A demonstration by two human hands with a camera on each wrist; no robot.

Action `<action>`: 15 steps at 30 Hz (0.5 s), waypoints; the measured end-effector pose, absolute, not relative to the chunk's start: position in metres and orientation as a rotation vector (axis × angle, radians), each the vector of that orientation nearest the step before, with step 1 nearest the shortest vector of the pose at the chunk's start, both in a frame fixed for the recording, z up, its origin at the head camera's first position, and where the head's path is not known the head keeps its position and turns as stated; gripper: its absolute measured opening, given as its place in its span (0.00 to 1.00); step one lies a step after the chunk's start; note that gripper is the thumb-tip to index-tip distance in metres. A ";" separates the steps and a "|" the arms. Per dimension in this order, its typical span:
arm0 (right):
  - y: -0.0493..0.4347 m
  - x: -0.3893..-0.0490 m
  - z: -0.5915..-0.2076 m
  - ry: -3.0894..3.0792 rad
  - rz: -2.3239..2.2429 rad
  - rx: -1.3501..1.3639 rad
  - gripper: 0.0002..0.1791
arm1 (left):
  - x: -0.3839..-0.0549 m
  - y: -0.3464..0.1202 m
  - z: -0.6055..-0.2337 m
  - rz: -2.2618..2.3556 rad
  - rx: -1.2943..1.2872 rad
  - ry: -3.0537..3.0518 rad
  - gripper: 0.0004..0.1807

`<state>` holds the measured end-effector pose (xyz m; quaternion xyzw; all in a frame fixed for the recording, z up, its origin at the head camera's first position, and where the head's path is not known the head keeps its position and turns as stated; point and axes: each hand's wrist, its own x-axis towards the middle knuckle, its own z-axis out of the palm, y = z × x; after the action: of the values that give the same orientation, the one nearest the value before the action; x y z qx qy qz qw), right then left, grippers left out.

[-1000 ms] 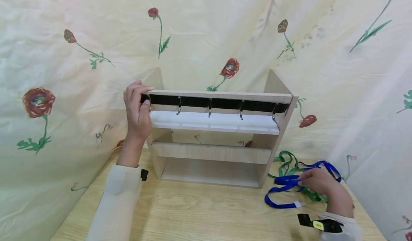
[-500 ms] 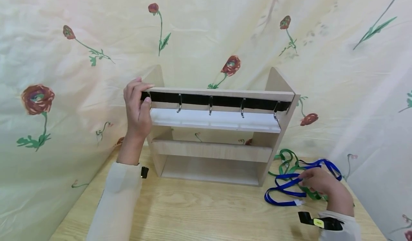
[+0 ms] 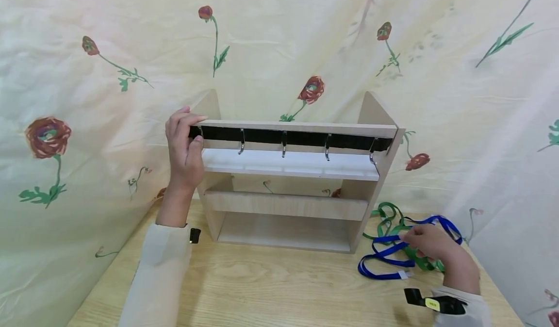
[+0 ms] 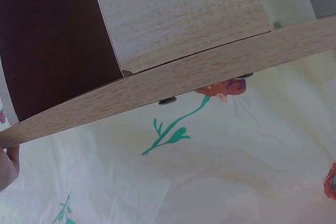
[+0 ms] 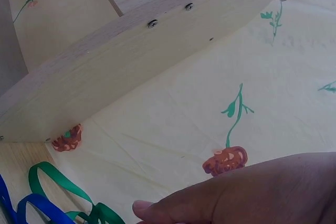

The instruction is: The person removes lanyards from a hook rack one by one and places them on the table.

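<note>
A light wooden desk rack [image 3: 286,205] stands on the table. My left hand [image 3: 185,152] holds its upper left corner, fingers over the top edge and thumb in front by the leftmost hook. Metal hooks [image 3: 284,145] line a black strip [image 3: 305,138] below the top board. To the right of the rack, my right hand [image 3: 434,247] pinches a blue lanyard [image 3: 386,276] between thumb and fingertips. The lanyard lies in loose loops, its pale end piece [image 3: 403,274] toward the front. A green lanyard [image 5: 107,214] is tangled around and partly under that hand.
The wood-grain table [image 3: 271,283] extends in front of the rack. A flower-patterned cloth [image 3: 271,36] hangs behind and at both sides. Across the rack run a white shelf [image 3: 288,164] and a lower wooden crossbar [image 3: 286,204].
The blue lanyard's strands, bunched together a second ago, have spread apart into separate loops. My right hand has shifted slightly upward; my left hand keeps its hold on the rack.
</note>
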<state>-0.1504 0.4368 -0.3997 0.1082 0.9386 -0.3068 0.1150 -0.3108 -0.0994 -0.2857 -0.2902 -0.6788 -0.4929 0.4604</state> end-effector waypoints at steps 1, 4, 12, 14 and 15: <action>0.437 -0.150 -0.400 2.754 -0.906 0.319 0.17 | -0.311 -0.100 -0.286 -1.211 -0.718 -1.672 0.23; 0.436 -0.150 -0.402 2.759 -0.934 0.322 0.17 | -0.309 -0.102 -0.285 -1.201 -0.726 -1.684 0.23; 0.433 -0.156 -0.402 2.827 -0.940 0.289 0.19 | -0.302 -0.114 -0.282 -1.149 -0.775 -1.715 0.23; 0.431 -0.158 -0.400 2.867 -0.935 0.266 0.21 | -0.298 -0.118 -0.282 -1.170 -0.812 -1.720 0.24; 0.430 -0.159 -0.399 2.886 -0.935 0.252 0.21 | -0.295 -0.120 -0.282 -1.191 -0.818 -1.738 0.26</action>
<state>-0.1586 0.4299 -0.3985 0.0827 0.9469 -0.3067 0.0490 -0.2953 -0.1201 -0.2819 -0.3273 -0.6955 -0.4768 0.4265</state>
